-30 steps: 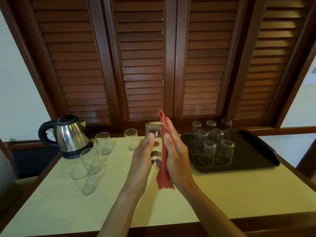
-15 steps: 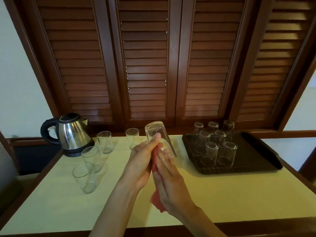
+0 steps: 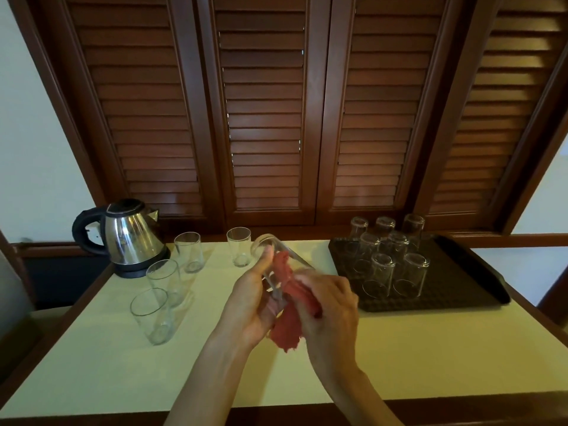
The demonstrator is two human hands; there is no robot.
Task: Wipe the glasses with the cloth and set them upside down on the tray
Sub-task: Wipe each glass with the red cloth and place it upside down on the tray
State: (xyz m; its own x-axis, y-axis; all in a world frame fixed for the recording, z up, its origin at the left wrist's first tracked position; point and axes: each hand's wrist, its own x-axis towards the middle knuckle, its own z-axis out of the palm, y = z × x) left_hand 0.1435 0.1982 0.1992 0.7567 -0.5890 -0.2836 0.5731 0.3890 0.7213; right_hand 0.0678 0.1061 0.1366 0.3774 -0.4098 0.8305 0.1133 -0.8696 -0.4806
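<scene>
Hands at centre frame: left hand (image 3: pixel 252 299) grips tilted glass (image 3: pixel 276 259); right hand (image 3: pixel 329 305) pinches red cloth (image 3: pixel 289 321), part of it inside that glass. Four upright glasses (image 3: pixel 153 315) at left on table (image 3: pixel 123 364), beside kettle (image 3: pixel 129 235). Tray (image 3: pixel 461 290) at right carries seven inverted glasses (image 3: pixel 412 275).

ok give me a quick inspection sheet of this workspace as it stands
surface: pale yellow tabletop with dark wood edge
job's things: clear tumbler held tilted, red cloth stuffed into it; four upright clear glasses at left; seven upturned glasses on dark textured tray
clutter: steel electric kettle with black handle, back left
grippers: left hand grips the tumbler; right hand grips the cloth
cables: nothing seen
surroundings: brown louvred wooden shutters, pale walls either side
</scene>
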